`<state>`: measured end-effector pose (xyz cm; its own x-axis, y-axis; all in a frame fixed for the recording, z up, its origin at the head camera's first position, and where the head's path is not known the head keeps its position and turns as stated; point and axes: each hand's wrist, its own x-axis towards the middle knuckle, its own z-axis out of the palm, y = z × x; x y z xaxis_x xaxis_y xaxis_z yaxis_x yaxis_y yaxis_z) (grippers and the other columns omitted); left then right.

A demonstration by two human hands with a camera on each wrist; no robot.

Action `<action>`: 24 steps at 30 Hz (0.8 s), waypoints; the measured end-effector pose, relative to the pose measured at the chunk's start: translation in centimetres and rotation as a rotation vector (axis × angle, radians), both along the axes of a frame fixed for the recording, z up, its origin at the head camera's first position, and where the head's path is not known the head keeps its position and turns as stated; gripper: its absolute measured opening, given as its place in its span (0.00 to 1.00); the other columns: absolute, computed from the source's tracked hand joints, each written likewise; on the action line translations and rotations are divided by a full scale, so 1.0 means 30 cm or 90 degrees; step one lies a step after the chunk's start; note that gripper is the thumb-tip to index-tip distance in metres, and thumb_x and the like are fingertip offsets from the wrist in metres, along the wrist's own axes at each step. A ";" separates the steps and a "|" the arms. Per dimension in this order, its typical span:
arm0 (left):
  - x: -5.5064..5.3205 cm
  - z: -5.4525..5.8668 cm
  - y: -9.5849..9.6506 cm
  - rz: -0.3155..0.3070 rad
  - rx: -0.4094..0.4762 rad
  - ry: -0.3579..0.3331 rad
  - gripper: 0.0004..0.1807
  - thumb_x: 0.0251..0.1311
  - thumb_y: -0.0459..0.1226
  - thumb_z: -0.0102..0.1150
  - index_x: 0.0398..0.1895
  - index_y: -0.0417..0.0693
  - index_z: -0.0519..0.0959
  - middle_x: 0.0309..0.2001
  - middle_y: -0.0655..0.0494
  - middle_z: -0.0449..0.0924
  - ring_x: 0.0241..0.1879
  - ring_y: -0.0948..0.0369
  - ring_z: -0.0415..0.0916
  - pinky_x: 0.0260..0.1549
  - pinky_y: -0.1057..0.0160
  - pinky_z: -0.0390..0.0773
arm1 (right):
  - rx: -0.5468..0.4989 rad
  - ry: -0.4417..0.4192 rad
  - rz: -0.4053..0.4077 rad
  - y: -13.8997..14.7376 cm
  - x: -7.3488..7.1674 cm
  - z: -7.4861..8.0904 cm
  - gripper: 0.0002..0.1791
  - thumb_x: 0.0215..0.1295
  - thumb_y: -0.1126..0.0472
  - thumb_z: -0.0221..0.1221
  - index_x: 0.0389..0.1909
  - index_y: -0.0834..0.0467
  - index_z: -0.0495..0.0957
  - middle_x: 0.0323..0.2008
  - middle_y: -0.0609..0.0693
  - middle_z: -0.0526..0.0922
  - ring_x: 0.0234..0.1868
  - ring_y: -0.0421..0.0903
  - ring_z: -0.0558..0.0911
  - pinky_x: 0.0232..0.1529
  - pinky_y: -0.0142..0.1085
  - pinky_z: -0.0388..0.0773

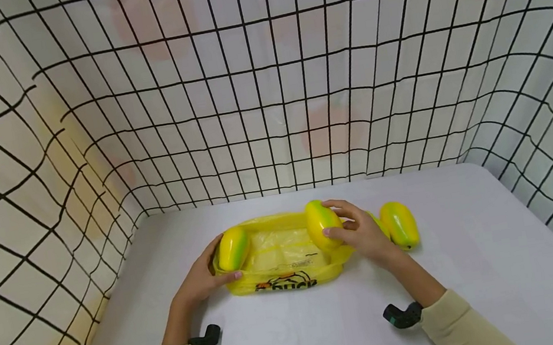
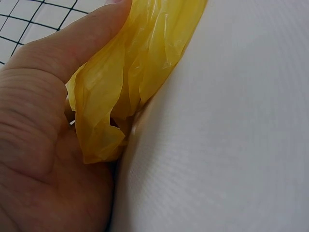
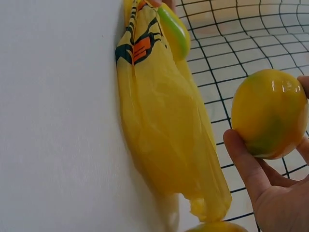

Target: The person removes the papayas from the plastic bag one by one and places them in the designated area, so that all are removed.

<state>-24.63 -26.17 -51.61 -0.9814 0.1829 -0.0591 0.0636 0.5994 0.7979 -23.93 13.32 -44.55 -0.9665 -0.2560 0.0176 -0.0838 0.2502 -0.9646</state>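
A yellow plastic bag (image 1: 284, 278) with dark printing lies on the table, its mouth spread wide. My left hand (image 1: 203, 276) grips the bag's left end, thumb over the front rim; the left wrist view shows crumpled yellow plastic (image 2: 145, 58) against that hand. Inside the left end sits a yellow-green mango (image 1: 234, 248), apparently a glossy imitation. Over the bag's right end, my right hand (image 1: 363, 234) holds another such mango (image 1: 323, 224) between thumb and fingers. The right wrist view shows this held mango (image 3: 270, 113) apart from the bag.
To the right of the bag lies a mango (image 1: 400, 225). Beside it, another yellow-green piece is mostly hidden behind my right hand. A white sheet with a black grid (image 1: 264, 91) rises behind and at both sides of the white table (image 1: 301, 336).
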 end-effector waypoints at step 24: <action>0.009 0.011 0.002 -0.005 -0.002 0.009 0.58 0.40 0.59 0.73 0.75 0.73 0.49 0.74 0.59 0.56 0.70 0.52 0.58 0.70 0.36 0.53 | -0.011 0.038 -0.008 0.181 0.021 0.026 0.32 0.63 0.47 0.63 0.68 0.37 0.65 0.68 0.53 0.64 0.60 0.57 0.74 0.46 0.37 0.81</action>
<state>-24.37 -26.11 -51.29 -0.9807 0.1903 -0.0454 0.0798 0.6012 0.7951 -23.31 18.74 -43.76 -0.9669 -0.2427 0.0790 -0.1375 0.2342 -0.9624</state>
